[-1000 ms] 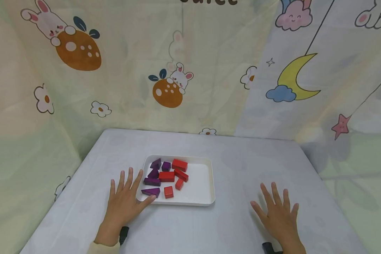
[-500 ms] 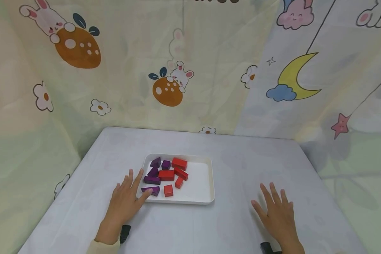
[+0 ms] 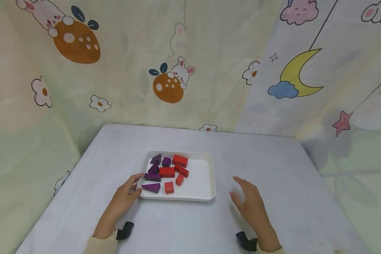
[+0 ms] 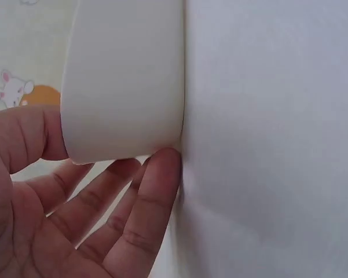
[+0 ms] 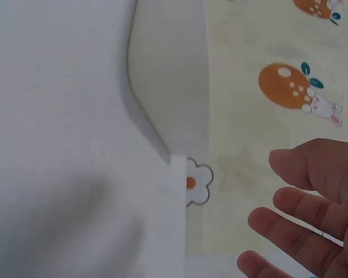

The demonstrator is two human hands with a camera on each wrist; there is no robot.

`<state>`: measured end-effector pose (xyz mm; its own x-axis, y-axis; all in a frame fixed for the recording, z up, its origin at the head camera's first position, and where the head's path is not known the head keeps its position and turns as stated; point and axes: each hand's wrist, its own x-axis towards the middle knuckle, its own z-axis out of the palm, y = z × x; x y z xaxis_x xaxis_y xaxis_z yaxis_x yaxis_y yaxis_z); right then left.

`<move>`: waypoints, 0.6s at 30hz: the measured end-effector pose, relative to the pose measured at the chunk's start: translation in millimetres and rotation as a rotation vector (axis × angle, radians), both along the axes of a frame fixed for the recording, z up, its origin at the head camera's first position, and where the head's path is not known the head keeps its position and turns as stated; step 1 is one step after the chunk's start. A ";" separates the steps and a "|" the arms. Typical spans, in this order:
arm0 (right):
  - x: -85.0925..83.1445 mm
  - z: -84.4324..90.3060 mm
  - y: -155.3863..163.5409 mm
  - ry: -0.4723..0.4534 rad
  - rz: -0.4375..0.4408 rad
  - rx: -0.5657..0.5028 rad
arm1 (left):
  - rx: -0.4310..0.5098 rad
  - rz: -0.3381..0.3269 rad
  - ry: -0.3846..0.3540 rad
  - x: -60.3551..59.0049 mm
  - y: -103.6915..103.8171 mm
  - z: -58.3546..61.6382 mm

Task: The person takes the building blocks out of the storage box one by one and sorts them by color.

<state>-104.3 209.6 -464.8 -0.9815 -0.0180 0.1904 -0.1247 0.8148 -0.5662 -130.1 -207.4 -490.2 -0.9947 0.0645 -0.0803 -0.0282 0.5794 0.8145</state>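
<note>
Since a second ago: left hand (image 3: 127, 193) off the table (image 3: 273, 165), now gripping the white tray's (image 3: 206, 176) near left corner; right hand (image 3: 251, 204) lifted, fingers loosely spread, nearer the tray's right edge. One-corner pull, seemingly thumb-over-rim, risks tilting the tray, sliding the blocks (image 3: 166, 173) together.

A white rectangular tray (image 3: 203, 176) with rounded corners and a low rim lay flat, just below the centre of the head view. Red and purple blocks (image 3: 167, 172) crowded its left half. The left hand (image 3: 127, 193) gripped its near-left corner, thumb over the rim, fingers (image 4: 156, 191) beneath.
</note>
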 end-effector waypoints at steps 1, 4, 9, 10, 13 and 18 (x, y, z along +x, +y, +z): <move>-3.3 0.2 -7.8 0.015 0.016 -0.002 | 0.026 0.009 -0.015 -0.4 -0.8 -1.1; -11.5 1.0 -30.9 0.063 0.084 0.002 | 0.081 0.031 -0.052 -0.6 -1.6 -4.1; -21.7 1.5 -69.1 0.093 0.200 0.002 | 0.120 0.046 -0.066 -1.1 -0.8 -9.6; -24.0 1.1 -76.9 0.083 0.218 -0.006 | 0.123 0.049 -0.060 -1.5 -0.9 -10.5; -32.9 -1.4 -99.3 0.052 0.291 -0.038 | 0.120 0.060 -0.040 -3.1 -2.3 -13.4; -49.3 -5.7 -129.3 0.021 0.446 -0.125 | 0.142 0.064 -0.028 -5.8 -6.0 -16.2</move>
<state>-153.6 80.3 -470.5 -0.8791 -0.4128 0.2381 -0.4600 0.6045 -0.6504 -135.9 -213.5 -506.3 -0.9947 0.0136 -0.1022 -0.0848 0.4551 0.8864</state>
